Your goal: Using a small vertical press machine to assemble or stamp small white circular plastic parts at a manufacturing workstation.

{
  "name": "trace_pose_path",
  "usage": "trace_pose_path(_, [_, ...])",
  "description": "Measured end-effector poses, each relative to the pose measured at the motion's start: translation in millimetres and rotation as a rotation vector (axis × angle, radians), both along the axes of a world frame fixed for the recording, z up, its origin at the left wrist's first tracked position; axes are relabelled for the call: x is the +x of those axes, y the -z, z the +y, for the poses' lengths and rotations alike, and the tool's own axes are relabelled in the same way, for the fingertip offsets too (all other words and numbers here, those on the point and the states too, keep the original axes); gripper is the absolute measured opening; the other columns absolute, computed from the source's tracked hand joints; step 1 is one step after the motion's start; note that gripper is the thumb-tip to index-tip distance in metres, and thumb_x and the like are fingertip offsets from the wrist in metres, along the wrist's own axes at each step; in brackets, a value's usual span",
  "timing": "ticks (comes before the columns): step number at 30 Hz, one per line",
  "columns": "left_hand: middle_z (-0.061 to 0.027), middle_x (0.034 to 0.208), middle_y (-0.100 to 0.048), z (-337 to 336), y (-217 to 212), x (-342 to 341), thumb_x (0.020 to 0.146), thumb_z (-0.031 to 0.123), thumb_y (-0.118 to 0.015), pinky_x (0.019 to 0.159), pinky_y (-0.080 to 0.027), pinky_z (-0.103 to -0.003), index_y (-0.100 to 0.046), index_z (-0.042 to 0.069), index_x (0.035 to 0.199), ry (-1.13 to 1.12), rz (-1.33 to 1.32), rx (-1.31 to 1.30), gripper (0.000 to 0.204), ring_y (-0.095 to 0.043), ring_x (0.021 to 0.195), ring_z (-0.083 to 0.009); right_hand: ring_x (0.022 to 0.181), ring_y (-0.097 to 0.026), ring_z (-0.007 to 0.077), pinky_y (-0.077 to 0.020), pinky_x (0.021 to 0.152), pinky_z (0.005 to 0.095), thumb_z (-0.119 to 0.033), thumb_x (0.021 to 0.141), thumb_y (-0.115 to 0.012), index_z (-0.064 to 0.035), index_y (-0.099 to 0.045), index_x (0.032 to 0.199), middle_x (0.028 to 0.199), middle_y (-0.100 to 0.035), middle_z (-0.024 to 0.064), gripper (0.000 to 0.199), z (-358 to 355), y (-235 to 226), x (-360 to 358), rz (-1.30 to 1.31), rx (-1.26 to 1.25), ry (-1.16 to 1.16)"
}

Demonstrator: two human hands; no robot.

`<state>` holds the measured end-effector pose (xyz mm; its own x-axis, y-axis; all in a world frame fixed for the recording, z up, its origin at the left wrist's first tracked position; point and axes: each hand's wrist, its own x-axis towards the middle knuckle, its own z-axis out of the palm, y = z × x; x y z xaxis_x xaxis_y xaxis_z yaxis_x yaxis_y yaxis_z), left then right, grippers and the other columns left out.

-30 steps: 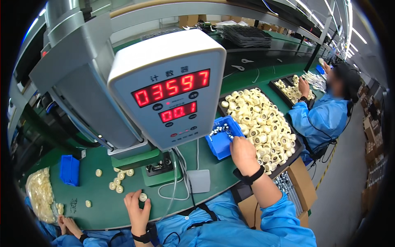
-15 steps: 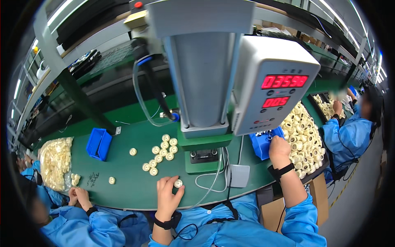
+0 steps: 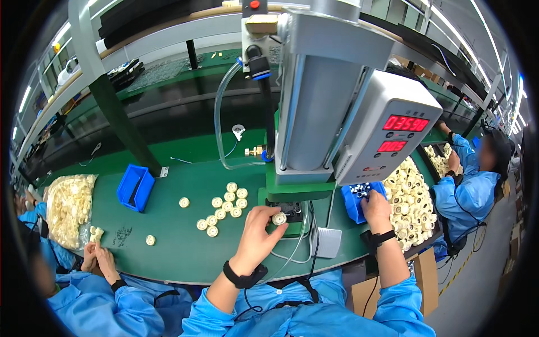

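My left hand (image 3: pixel 256 236) pinches a round cream plastic wheel-like part (image 3: pixel 279 218) between thumb and fingers. It is at the front of the press base (image 3: pixel 291 209), under the grey press cylinder (image 3: pixel 314 112). My right hand (image 3: pixel 376 210) reaches into the near side of a blue bin (image 3: pixel 353 209) of small shiny metal pieces (image 3: pixel 360 190). Its fingers are curled, and the tips are partly hidden among the pieces. Several more cream round parts (image 3: pixel 227 206) lie on the green table left of the press.
A counter box (image 3: pixel 393 123) with red digits is fixed beside the press. Right of the bin is a large heap of cream parts (image 3: pixel 407 205). A white pad (image 3: pixel 325 242) and cables lie in front. Leftward are an open blue bin (image 3: pixel 135 188), a full plastic bag (image 3: pixel 70 210) and co-workers at both sides.
My left hand has carried the cream part rightward and forward to the press base. My right hand remains at the blue bin, its fingers now lower among the metal pieces. The view has shifted.
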<state>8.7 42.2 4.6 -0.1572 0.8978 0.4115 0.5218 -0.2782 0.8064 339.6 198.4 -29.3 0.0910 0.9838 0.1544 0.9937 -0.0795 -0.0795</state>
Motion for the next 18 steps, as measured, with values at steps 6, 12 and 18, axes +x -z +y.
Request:
trace_pose_path(6, [-0.0131, 0.106, -0.063, 32, 3, 8, 0.08, 0.015, -0.081, 0.09, -0.04, -0.044, -0.072, 0.004, 0.106, -0.033, 0.076, -0.014, 0.03, -0.055, 0.101, -0.0348, 0.09, -0.07, 0.0371, -0.0542, 0.077, 0.0507, -0.028, 0.088, -0.065, -0.0095, -0.067, 0.092, 0.093, -0.073, 0.0144, 0.019, 2, 2, -1, 0.115, 0.027, -0.01])
trace_pose_path(12, [-0.0129, 0.102, -0.071, 44, 11, -2, 0.078, 0.01, -0.082, 0.084, -0.051, -0.037, -0.071, 0.002, 0.116, -0.013, 0.089, -0.147, 0.04, -0.065, 0.094, -0.026, 0.089, -0.066, 0.0376, -0.0528, 0.076, 0.0493, -0.024, 0.084, -0.066, -0.0073, -0.065, 0.088, 0.093, -0.066, 0.0144, 0.017, -7, -10, -6, 0.244, 0.056, -0.04])
trace_pose_path(18, [-0.013, 0.094, -0.072, 40, 1, 0, 0.079, 0.011, -0.082, 0.081, -0.052, -0.034, -0.074, 0.002, 0.113, 0.024, -0.01, -0.161, 0.036, -0.066, 0.087, -0.0223, 0.087, -0.064, 0.0406, -0.0507, 0.077, 0.05, -0.017, 0.082, -0.069, -0.0025, -0.061, 0.086, 0.089, -0.065, 0.0204, 0.017, 1, 4, 0, 0.444, 0.159, -0.181])
